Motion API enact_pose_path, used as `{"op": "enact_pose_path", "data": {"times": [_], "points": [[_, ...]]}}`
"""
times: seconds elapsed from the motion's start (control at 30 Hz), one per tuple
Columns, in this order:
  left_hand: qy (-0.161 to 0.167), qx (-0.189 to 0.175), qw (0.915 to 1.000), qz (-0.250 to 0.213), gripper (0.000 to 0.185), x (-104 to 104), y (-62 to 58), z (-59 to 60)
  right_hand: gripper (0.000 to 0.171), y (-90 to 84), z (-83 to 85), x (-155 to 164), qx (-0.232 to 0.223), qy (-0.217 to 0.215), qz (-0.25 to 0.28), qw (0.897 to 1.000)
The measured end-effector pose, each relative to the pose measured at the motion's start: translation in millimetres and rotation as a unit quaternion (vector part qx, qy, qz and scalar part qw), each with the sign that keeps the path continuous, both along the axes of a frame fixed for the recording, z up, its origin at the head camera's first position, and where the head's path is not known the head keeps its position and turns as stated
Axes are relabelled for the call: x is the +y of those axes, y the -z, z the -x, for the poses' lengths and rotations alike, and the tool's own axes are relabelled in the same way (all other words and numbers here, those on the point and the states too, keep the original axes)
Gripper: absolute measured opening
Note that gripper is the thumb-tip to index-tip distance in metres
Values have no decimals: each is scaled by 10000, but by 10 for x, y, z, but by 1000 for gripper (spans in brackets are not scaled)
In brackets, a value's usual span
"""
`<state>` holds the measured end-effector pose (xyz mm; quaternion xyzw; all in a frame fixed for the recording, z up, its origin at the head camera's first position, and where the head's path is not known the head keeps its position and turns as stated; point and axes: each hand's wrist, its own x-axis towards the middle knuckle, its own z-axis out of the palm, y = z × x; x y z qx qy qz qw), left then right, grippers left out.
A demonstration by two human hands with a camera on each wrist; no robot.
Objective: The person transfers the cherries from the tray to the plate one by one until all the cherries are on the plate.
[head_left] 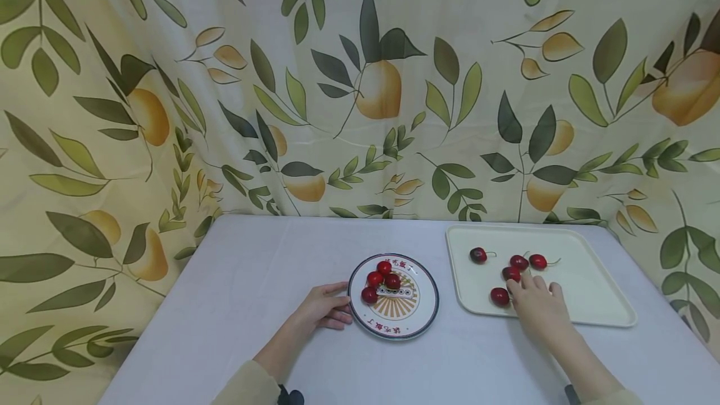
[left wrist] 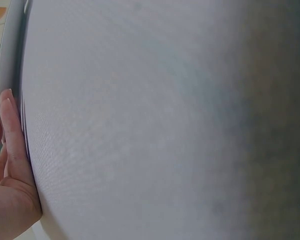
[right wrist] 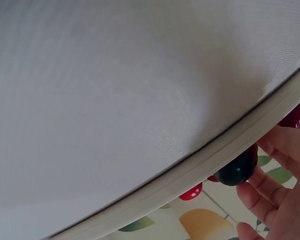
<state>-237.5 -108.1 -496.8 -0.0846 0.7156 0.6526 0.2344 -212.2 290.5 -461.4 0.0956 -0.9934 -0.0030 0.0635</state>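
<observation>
Red cherry (head_left: 511, 274) half-hidden by right hand (head_left: 537, 305).

Nine cherries in all: four sit on one round plate (head_left: 419, 317), at (head_left: 384, 267), (head_left: 374, 279), (head_left: 392, 281) and (head_left: 369, 295); five lie in one cream tray (head_left: 590, 280), at (head_left: 479, 255), (head_left: 519, 262), (head_left: 537, 261), (head_left: 510, 274) and (head_left: 499, 296). One table (head_left: 225, 305) carries both. Two hands show, a left hand (head_left: 325, 307) and a right hand (head_left: 537, 306).

White-clothed table (head_left: 236, 305) against a leaf-print curtain (head_left: 169, 111) — bearing a patterned round plate (head_left: 419, 320) near the middle and, to its right, a cream rectangular tray (head_left: 596, 292). Cherries in both, none loose on the cloth.
</observation>
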Motion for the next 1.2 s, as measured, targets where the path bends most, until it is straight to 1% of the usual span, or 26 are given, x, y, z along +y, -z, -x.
{"op": "enact_pose_path", "data": {"times": [0.2, 0.23, 0.27, 0.57, 0.93, 1.07, 1.2], "points": [[-10, -2, 10000, 6, 51, 4, 5, 5, 29, 7, -2, -15, 7, 1, -137, 9999], [0, 1, 10000, -13, 52, -1, 35, 19, 29, 13, 2, -15, -4, 16, -158, 9999], [0, -4, 10000, -27, 52, -2, 35, 20, 28, 16, 4, -15, -15, 22, -171, 9999], [-15, -31, 10000, 72, 52, 0, 17, 9, 22, 61, 13, -9, 31, -21, -260, 9997], [-14, 3, 10000, 63, 52, -7, 15, 5, 15, 28, 15, -26, 12, -65, -236, 9997], [11, 41, 10000, 33, 52, -11, 14, 3, 15, 16, 18, -37, 187, -171, -260, 9993], [14, 37, 10000, 43, 52, -7, 17, 8, 14, -11, 32, -75, 448, -259, -147, 9986]]}}
